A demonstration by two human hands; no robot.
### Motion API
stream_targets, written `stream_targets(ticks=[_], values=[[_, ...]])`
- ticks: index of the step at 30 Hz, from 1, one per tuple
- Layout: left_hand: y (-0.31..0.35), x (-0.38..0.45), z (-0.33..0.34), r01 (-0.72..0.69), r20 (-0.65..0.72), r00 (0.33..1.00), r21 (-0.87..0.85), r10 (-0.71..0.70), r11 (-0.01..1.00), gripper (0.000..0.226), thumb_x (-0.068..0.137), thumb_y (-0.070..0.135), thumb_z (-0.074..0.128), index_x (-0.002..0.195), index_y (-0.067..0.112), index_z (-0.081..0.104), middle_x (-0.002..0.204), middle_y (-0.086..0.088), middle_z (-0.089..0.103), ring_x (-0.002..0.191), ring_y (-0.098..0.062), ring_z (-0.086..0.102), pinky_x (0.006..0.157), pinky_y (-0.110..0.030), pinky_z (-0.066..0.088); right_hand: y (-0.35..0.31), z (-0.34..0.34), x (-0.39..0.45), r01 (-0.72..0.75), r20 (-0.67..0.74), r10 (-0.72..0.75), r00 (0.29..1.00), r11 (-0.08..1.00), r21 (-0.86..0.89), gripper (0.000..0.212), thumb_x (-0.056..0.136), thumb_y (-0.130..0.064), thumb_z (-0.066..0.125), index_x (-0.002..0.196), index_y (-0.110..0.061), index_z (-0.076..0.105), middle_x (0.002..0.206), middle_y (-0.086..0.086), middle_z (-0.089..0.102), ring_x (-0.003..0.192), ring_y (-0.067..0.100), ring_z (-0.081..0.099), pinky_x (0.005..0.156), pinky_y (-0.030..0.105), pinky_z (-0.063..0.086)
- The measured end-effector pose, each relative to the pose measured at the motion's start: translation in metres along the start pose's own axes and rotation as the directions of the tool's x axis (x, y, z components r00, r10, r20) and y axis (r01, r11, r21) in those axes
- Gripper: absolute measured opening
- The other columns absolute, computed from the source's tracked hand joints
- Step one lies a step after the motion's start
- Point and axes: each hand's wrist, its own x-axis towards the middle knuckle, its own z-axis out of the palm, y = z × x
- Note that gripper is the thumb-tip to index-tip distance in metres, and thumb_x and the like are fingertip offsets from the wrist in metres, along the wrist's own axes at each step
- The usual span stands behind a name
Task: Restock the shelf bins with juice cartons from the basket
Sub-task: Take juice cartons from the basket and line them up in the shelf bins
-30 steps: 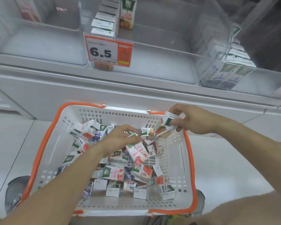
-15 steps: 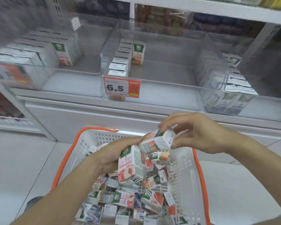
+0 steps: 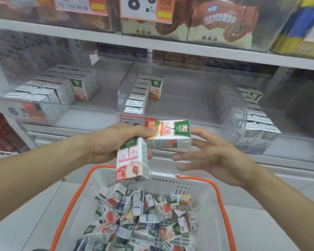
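My left hand grips two juice cartons above the basket. The pink peach carton hangs upright in its fingers. Its thumb presses on the orange carton, which lies sideways on top. My right hand is spread beside the orange carton's right end, fingers straight, holding nothing. The white basket with an orange rim sits below, filled with several loose cartons. Straight ahead, the clear middle shelf bin holds a row of cartons and one upright orange carton.
A left bin holds packed peach cartons, and a right bin holds more cartons. A red price tag peeks out behind my left hand. The upper shelf carries brown milk packs. Pale floor surrounds the basket.
Both hands rose from the basket toward the shelf. The orange carton passed from my right hand to my left, which now holds both; my right hand has opened. The view tilted up.
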Motion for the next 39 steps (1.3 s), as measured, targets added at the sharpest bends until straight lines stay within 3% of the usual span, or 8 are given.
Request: stream_targets(ticks=[4, 8, 14, 22, 25, 31, 36, 39], values=[[-0.005, -0.007, -0.012, -0.109, -0.054, 0.992, 0.111, 0.115, 0.988, 0.042, 0.064, 0.043, 0.081, 0.088, 0.009, 0.077, 0.094, -0.034, 0.069, 0.073, -0.03, 0.065, 0.065, -0.034, 0.049, 0.002, 0.029, 0.016, 0.046, -0.169, -0.052, 0.984, 0.998, -0.04, 0.055, 0.083, -0.03, 0.073, 0.127, 0.0, 0.059, 0.113, 0.018, 0.069, 0.08, 0.031, 0.07, 0.064, 0.037, 0.06], [0.005, -0.005, -0.009, -0.182, -0.117, 0.973, 0.128, 0.197, 0.975, 0.049, 0.071, 0.047, 0.083, 0.101, 0.009, 0.073, 0.095, -0.031, 0.07, 0.077, -0.031, 0.063, 0.067, -0.037, 0.044, -0.015, 0.05, 0.033, 0.241, -0.42, -0.364, 0.832, 0.917, -0.317, 0.034, 0.079, -0.022, 0.07, 0.106, -0.001, 0.069, 0.095, 0.02, 0.073, 0.073, 0.027, 0.072, 0.062, 0.035, 0.061], [0.021, -0.005, -0.041, -0.322, -0.316, 0.898, 0.001, 0.306, 0.947, 0.073, 0.082, 0.06, 0.057, 0.113, -0.005, 0.063, 0.047, 0.003, 0.055, 0.039, -0.009, 0.05, 0.037, -0.016, 0.033, -0.059, 0.041, 0.075, 0.144, -0.263, -0.787, 0.558, 0.403, -0.904, 0.028, 0.091, -0.02, 0.072, 0.118, -0.018, 0.065, 0.104, -0.011, 0.071, 0.088, 0.0, 0.068, 0.076, 0.012, 0.052], [0.011, -0.011, -0.081, -0.324, -0.363, 0.886, -0.038, 0.289, 0.945, 0.078, 0.078, 0.064, 0.056, 0.11, -0.007, 0.06, 0.058, -0.003, 0.064, 0.054, -0.019, 0.048, 0.042, -0.024, 0.034, -0.068, -0.017, 0.23, -0.308, -0.368, -0.499, 0.784, 0.203, -0.93, 0.032, 0.092, -0.022, 0.068, 0.121, -0.014, 0.056, 0.115, 0.002, 0.061, 0.095, 0.02, 0.059, 0.07, 0.024, 0.042], [0.006, -0.013, -0.088, -0.329, -0.348, 0.89, -0.04, 0.295, 0.944, 0.057, 0.083, 0.058, 0.058, 0.102, 0.004, 0.063, 0.06, -0.003, 0.065, 0.049, -0.014, 0.05, 0.042, -0.024, 0.037, -0.065, -0.017, 0.266, -0.334, -0.448, -0.465, 0.763, 0.309, -0.891, 0.025, 0.096, -0.012, 0.059, 0.12, -0.008, 0.06, 0.124, 0.008, 0.06, 0.102, 0.025, 0.059, 0.08, 0.032, 0.05], [0.001, -0.014, -0.1, -0.356, -0.371, 0.87, -0.017, 0.324, 0.934, 0.047, 0.085, 0.057, 0.058, 0.095, 0.01, 0.06, 0.059, -0.002, 0.064, 0.05, -0.013, 0.05, 0.042, -0.022, 0.037, -0.057, -0.022, 0.272, -0.448, -0.495, -0.49, 0.717, 0.219, -0.867, 0.032, 0.092, -0.018, 0.067, 0.122, -0.02, 0.058, 0.136, 0.011, 0.044, 0.083, 0.02, 0.051, 0.079, 0.02, 0.04], [0.003, -0.017, -0.103, -0.346, -0.379, 0.873, -0.04, 0.307, 0.937, 0.056, 0.078, 0.06, 0.061, 0.11, 0.015, 0.054, 0.059, -0.004, 0.065, 0.051, -0.013, 0.05, 0.043, -0.022, 0.035, -0.07, 0.007, 0.21, -0.199, -0.347, -0.607, 0.715, 0.299, -0.933, 0.018, 0.091, -0.009, 0.062, 0.101, -0.022, 0.067, 0.11, 0.003, 0.068, 0.085, 0.017, 0.067, 0.063, 0.018, 0.047], [0.002, -0.018, -0.101, -0.317, -0.371, 0.884, -0.031, 0.283, 0.948, 0.063, 0.072, 0.064, 0.061, 0.116, 0.02, 0.048, 0.057, -0.001, 0.064, 0.05, -0.013, 0.051, 0.043, -0.021, 0.033, -0.069, 0.062, 0.16, 0.079, -0.155, -0.428, 0.89, 0.48, -0.874, 0.012, 0.087, -0.004, 0.073, 0.096, -0.012, 0.07, 0.088, 0.005, 0.074, 0.079, 0.02, 0.07, 0.07, 0.029, 0.056]])
